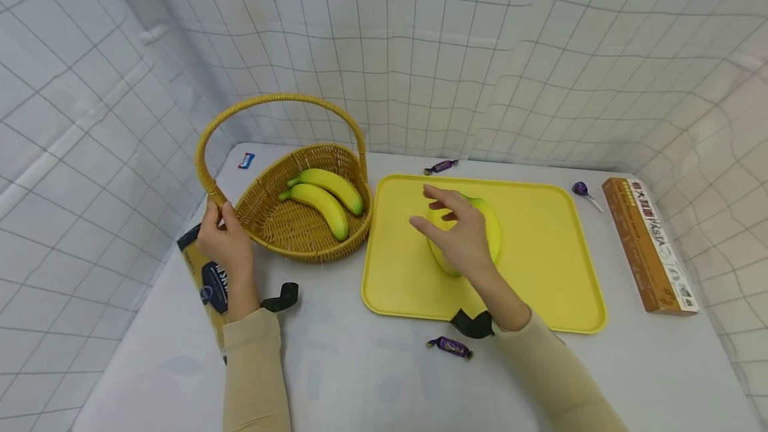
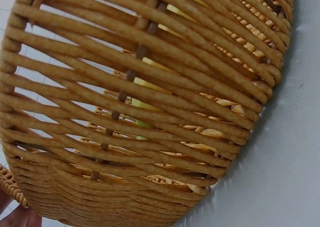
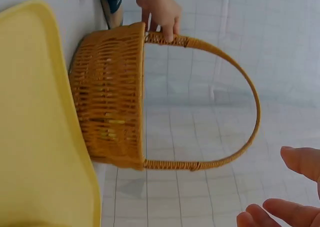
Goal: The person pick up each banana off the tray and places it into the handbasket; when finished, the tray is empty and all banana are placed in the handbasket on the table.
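My left hand pinches the left base of the wicker basket's tall handle, also seen in the right wrist view. The basket stands on the table. Two yellow bananas with green tips lie inside it. In the left wrist view the basket's woven side fills most of the picture. My right hand hovers above the yellow tray, thumb and fingers apart with nothing between them. Beneath it a rounded yellow thing with green ends lies on the tray; the hand hides much of it.
A pasta box and a purple lollipop lie right of the tray. Purple wrapped candies lie behind and before it. A small blue-red packet is behind the basket; a yellow-black bag lies partly under the left arm.
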### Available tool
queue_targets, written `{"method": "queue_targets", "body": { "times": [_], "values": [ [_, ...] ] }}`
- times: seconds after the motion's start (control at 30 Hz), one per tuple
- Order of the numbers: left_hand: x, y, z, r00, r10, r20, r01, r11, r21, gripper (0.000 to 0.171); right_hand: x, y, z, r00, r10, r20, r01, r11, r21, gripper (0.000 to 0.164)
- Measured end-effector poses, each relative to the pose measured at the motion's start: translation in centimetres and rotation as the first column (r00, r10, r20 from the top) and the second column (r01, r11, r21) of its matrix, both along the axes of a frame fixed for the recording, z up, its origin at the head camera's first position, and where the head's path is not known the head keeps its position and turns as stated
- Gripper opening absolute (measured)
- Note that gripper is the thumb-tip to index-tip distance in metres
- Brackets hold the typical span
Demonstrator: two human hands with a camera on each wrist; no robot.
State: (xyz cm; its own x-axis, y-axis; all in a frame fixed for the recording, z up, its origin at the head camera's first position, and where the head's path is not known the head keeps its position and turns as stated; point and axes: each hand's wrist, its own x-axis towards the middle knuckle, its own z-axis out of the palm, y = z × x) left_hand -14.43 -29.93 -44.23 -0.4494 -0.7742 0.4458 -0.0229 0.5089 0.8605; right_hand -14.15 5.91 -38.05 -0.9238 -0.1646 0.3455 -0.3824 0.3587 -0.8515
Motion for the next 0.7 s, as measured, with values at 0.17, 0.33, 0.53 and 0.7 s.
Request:
{"method": "queue_targets", "body": {
  "times": [0.17, 0.33, 0.53, 0.7],
  "values": [
    [0.0, 0.0, 0.1, 1.000, 0.002, 0.004, -0.002, 1.000, 0.002, 0.029, 0.0, 3.4, -0.9, 0.995, -0.093, 0.021, 0.094, 0.995, -0.027, 0.051],
    [0.1, 0.0, 0.0, 1.000, 0.013, 0.011, -0.013, 1.000, -0.006, 0.028, -0.3, 5.9, -1.9, 0.982, -0.183, 0.047, 0.184, 0.983, -0.010, 0.053],
    [0.1, -0.1, 0.1, 1.000, 0.008, 0.012, -0.008, 1.000, -0.005, 0.029, -0.4, 7.8, -2.9, 0.967, -0.250, 0.057, 0.248, 0.968, 0.034, 0.060],
    [0.1, -0.1, 0.0, 1.000, 0.007, 0.014, -0.007, 1.000, -0.002, 0.029, -0.7, 8.8, -4.1, 0.954, -0.282, 0.099, 0.278, 0.959, 0.049, 0.066]
  ]
}}
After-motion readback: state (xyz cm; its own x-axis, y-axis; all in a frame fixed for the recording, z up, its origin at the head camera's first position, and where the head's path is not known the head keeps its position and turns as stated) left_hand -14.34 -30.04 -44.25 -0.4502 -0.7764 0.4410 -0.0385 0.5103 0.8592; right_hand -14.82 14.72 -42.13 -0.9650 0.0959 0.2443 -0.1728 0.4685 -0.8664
